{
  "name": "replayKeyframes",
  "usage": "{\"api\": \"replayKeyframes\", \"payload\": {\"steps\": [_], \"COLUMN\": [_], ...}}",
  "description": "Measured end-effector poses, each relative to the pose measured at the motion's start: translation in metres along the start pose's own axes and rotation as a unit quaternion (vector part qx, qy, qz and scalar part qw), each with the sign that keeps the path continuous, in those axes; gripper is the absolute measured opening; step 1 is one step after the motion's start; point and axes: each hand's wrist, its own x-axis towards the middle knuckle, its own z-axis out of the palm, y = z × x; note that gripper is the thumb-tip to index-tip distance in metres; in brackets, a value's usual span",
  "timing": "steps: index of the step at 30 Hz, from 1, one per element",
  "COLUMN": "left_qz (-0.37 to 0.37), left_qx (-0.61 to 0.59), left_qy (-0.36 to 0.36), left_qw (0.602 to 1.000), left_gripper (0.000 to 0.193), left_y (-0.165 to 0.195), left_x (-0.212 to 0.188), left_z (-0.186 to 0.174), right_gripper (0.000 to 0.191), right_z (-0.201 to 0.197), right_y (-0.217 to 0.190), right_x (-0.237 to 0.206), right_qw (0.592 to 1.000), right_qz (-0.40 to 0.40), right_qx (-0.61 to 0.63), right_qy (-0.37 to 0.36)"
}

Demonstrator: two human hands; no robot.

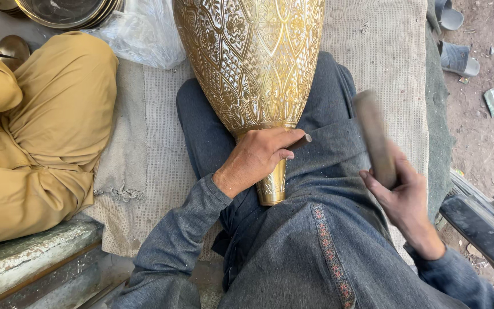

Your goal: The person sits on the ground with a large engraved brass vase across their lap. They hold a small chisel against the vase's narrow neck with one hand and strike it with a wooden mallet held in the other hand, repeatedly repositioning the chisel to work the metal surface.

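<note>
Outdoors by the look of it, with bare dirt ground [481,114] on the right and a coarse beige woven mat [378,51] spread out under everything. Lying across the person's lap, on dark grey-blue clothing [315,252], is a big brass-gold metal vase [253,63] covered all over in engraved floral and lattice patterns, wide body pointing away at the top of the view and the narrow neck end coming toward the camera. Can't see into it from here, so no telling if anything's inside. The left hand [255,157] sits right on the neck of the vase, fingers curled closed around a small dark chisel-like tool [299,141] whose tip pokes out to the right just past the knuckles. The right hand [404,197] is off to the right, well apart from the vase, gripping a wooden-handled hammer-type tool [374,137] that's blurred, fingers wrapped tight around the handle. On the left sits another person in mustard-yellow clothes [47,131], knees bent, just beside the mat's frayed edge. Up in the top left corner there's a stack of shallow round brass plates [67,12] nested in each other, and next to them a crumpled clear plastic bag [141,34] touching the vase's side; can't make out its contents. A pair of grey sandals [455,37] lies on the dirt at the top right, and a worn greenish stone ledge [30,257] runs along the bottom left.
</note>
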Motion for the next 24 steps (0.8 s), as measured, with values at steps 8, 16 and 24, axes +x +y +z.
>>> {"api": "replayKeyframes", "payload": {"steps": [8,16,24], "left_qz": [-0.033,-0.020,-0.013], "left_qx": [-0.006,-0.033,-0.024], "left_qy": [0.007,0.104,0.133], "left_qw": [0.999,0.994,0.991], "left_gripper": [0.047,0.046,0.046], "left_y": [-0.001,-0.005,-0.013], "left_x": [-0.007,-0.015,-0.020], "left_z": [0.000,0.002,0.009], "right_gripper": [0.068,0.075,0.076], "right_z": [0.001,-0.012,-0.011], "right_y": [-0.019,-0.037,-0.040], "right_x": [0.004,0.022,0.024], "right_qw": [0.989,0.995,0.990], "right_qz": [0.138,0.005,-0.075], "right_qx": [0.020,-0.092,-0.116], "right_qy": [0.046,-0.041,-0.003]}}
